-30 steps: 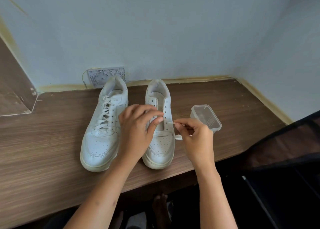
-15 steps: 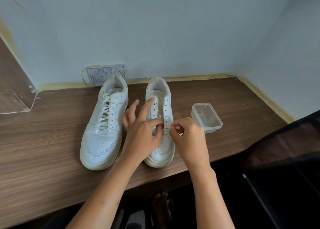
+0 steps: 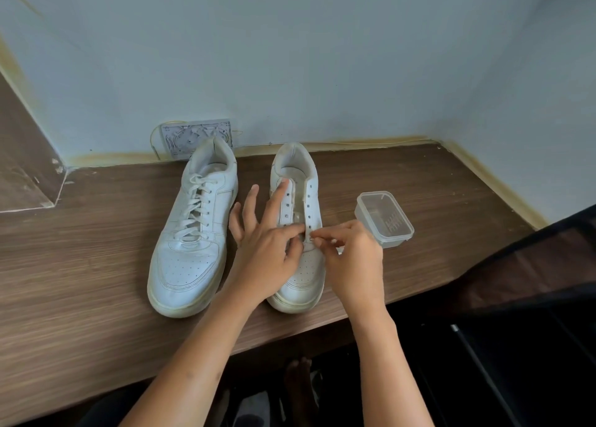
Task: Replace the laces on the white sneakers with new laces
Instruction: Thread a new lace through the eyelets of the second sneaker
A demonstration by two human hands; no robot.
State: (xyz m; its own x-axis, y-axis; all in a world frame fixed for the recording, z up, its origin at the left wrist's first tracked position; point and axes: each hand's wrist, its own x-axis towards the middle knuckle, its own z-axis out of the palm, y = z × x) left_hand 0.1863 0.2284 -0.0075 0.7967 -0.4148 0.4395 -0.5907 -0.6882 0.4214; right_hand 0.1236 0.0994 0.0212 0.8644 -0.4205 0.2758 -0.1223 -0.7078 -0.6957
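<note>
Laced sneaker [image 3: 193, 233]: sits on the left of the surface [image 3: 80, 265], toe toward the person, its lace threaded all the way up, so it looks finished or not yet begun; I cannot tell which
Unlaced sneaker [image 3: 300, 220]: just beside the first and parallel to it, eyelets bare up both rows, toe near the front edge so the lowest holes lie within easy reach
Clear tub [image 3: 385, 218]: open, to the right of the unlaced sneaker, close enough for the right hand to reach; pale ridged pieces lie in it, too small to name
Left hand [image 3: 267, 252]: lies over the shoe's left flap, fingers spread and mostly straight, the longest stretched up the eyelet row, thumb tucked toward the lowest holes; it seems to steady the flap
Right hand [image 3: 351, 259]: fingers curled, thumb and forefinger pinching a thin white lace tip [image 3: 314, 238] at the lowest right eyelet
Step in hand: probably feeding the new lace through the first hole
Wrists: both forearms rise from below the surface edge, converging on the shoe
</note>
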